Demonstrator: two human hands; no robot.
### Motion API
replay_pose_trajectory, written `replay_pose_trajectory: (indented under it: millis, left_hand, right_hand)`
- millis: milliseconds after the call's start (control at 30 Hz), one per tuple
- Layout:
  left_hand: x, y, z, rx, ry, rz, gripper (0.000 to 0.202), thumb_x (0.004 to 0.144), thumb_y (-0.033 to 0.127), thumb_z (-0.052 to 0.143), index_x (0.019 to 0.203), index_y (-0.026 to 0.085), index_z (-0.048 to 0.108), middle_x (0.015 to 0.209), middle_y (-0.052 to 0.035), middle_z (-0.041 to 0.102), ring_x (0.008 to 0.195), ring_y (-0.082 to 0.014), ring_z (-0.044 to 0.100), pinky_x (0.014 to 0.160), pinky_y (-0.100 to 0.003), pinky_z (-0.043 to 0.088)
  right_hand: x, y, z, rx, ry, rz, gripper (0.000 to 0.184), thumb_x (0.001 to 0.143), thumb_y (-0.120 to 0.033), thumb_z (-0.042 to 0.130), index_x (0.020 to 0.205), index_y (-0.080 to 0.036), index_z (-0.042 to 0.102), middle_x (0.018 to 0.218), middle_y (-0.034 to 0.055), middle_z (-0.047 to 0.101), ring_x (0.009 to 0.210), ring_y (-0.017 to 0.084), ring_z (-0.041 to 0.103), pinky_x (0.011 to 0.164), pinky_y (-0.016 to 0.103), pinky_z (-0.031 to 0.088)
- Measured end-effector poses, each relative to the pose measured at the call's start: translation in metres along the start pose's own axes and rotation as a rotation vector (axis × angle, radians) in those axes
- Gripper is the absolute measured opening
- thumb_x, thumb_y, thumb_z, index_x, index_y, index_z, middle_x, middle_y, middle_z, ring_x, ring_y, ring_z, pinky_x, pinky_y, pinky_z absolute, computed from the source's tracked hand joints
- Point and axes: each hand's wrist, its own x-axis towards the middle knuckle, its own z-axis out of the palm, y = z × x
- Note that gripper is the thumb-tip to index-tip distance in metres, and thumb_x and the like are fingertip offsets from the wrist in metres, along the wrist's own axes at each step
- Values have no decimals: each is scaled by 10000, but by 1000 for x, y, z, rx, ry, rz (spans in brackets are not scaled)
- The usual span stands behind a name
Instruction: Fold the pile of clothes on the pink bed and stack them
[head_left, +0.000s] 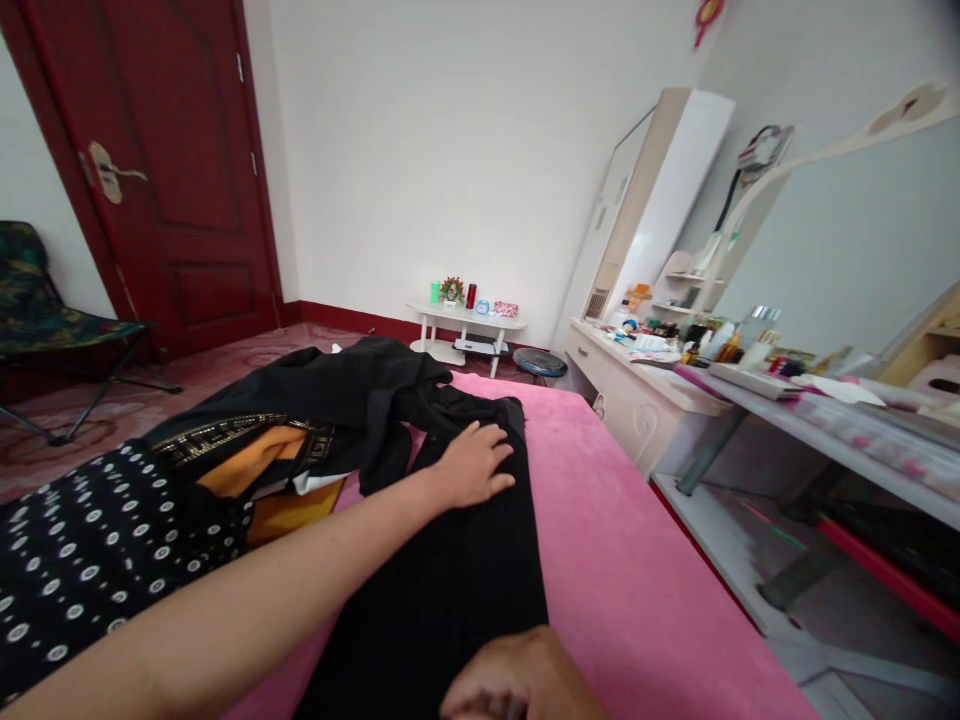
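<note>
A long black garment (450, 580) lies lengthwise down the pink bed cover (637, 580). My left hand (472, 462) rests flat on its far part, fingers stretched out and together, holding nothing. My right hand (517, 685) sits at the near end of the same garment at the bottom edge; its fingers curl down onto the cloth, and what they grip is hidden. A heap of black clothes (352, 385) lies just beyond my left hand. A black cloth with white dots (97, 540) and an orange piece (255, 455) lie at the left.
A white dressing table (637, 385) crowded with bottles stands right of the bed, under a large mirror (847, 240). A small white side table (465, 325) stands by the far wall. A dark red door (172, 150) and a folding chair (45, 320) are at the left.
</note>
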Motion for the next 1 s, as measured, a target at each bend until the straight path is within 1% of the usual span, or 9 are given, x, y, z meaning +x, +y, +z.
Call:
replay_pose_trajectory:
  millis: [67, 167, 233, 333, 433, 567, 733, 867, 1000]
  left_hand:
    - [-9, 17, 22, -48, -65, -54, 609, 864, 574, 410, 1359, 223, 446, 1484, -91, 327, 1372, -281, 256, 1112, -454, 205]
    - [-21, 29, 44, -105, -77, -257, 696, 849, 638, 359, 1425, 247, 347, 1538, -93, 196, 1405, -333, 147, 1098, -490, 216]
    - [-25, 31, 49, -131, -40, -352, 750, 826, 669, 367, 1441, 243, 317, 1541, -113, 173, 1403, -355, 134, 1100, -491, 210]
    - [-25, 33, 48, -166, -9, -408, 775, 807, 679, 387, 1439, 233, 327, 1534, -143, 180, 1399, -362, 149, 1106, -488, 198]
    - [-24, 33, 46, -204, -12, -417, 763, 805, 673, 389, 1427, 233, 355, 1531, -157, 182, 1400, -361, 146, 1112, -495, 184]
    - [-24, 31, 45, -245, -32, -426, 758, 803, 668, 389, 1424, 235, 363, 1539, -142, 162, 1407, -355, 109, 1116, -503, 175]
    - [-24, 30, 46, -264, -45, -433, 765, 797, 667, 392, 1433, 243, 343, 1545, -106, 161, 1410, -356, 90, 1120, -517, 166]
    - [-23, 28, 48, -241, -44, -459, 805, 821, 620, 383, 1461, 147, 261, 1538, -138, 168, 1412, -336, 110, 1135, -480, 168]
    - [-22, 22, 52, -219, -50, -467, 661, 895, 417, 325, 1444, 54, 260, 1528, -159, 191, 1406, -292, 169, 1150, -419, 171]
  right_hand:
    - [20, 4, -25, 0, 203, -54, 178, 774, -259, 561, 841, -229, 723, 694, -9, 673, 637, 139, 613, 571, 220, 439]
    - [60, 24, -69, -34, 520, -178, 214, 806, -249, 493, 893, -187, 679, 837, 44, 687, 767, 170, 626, 685, 274, 477]
    - [94, 43, -96, -137, 635, -260, 224, 789, -226, 494, 929, -188, 664, 964, 70, 677, 884, 195, 617, 777, 321, 480]
    - [146, 63, -124, -338, 701, -360, 247, 790, -188, 472, 954, -195, 657, 1090, 84, 642, 1033, 210, 569, 901, 368, 443]
    - [191, 62, -137, -569, 643, -341, 257, 831, -179, 434, 945, -193, 664, 1104, 79, 640, 1080, 203, 532, 973, 367, 386]
    - [239, 51, -142, -801, 424, -111, 306, 889, -243, 401, 1038, -185, 663, 1162, 94, 632, 1183, 235, 460, 1019, 394, 320]
    - [291, 63, -141, -778, 336, 30, 520, 926, -412, 357, 1410, -224, 368, 1508, 66, 298, 1379, 286, 223, 1074, 568, 172]
    - [310, 76, -137, -718, 300, 118, 621, 929, -548, 229, 1448, -213, 294, 1538, 66, 201, 1415, 295, 101, 1067, 639, 42]
    - [298, 77, -135, -642, 258, 115, 658, 923, -580, 202, 1459, -204, 271, 1546, 63, 164, 1425, 273, 51, 1090, 598, 1]
